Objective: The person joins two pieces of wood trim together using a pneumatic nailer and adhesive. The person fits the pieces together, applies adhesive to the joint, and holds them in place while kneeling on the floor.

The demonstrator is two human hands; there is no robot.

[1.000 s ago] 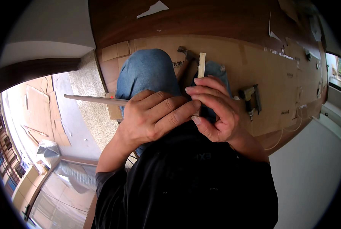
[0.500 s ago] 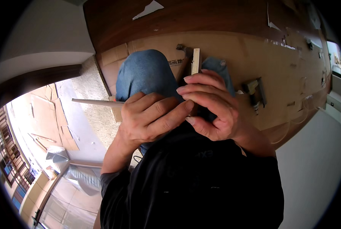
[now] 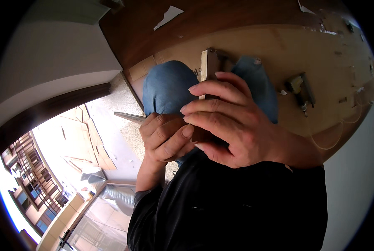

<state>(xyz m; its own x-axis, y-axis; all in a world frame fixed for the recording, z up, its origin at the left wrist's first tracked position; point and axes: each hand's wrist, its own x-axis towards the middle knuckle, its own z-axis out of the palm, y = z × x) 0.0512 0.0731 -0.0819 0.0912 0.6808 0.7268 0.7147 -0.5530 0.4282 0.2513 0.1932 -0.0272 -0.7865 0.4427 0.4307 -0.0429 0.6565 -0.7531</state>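
Head view, and both my hands are up in front of my black shirt, close together over my lap. My left hand is curled tight, knuckles bunched, and it's got the strip, thin and grey, poking out to the left past my knee. My right hand sits right alongside, fingers fanned and bent, thumb below with a gap between, arched round the wood. Here's the wood, then: pale edge, brown face, its far end standing clear above my index finger, the lower part vanishing behind my hand. How firmly those right fingers press on it, I can't tell; the contact is hidden. My left fingertips are right by my right thumb.

Out past my other knee, the nail gun, yellowish and black, lies on the cardboard, well apart from my hands. A pale hose loops nearer me, over by the right, and up top there's a white scrap on the brown surface.
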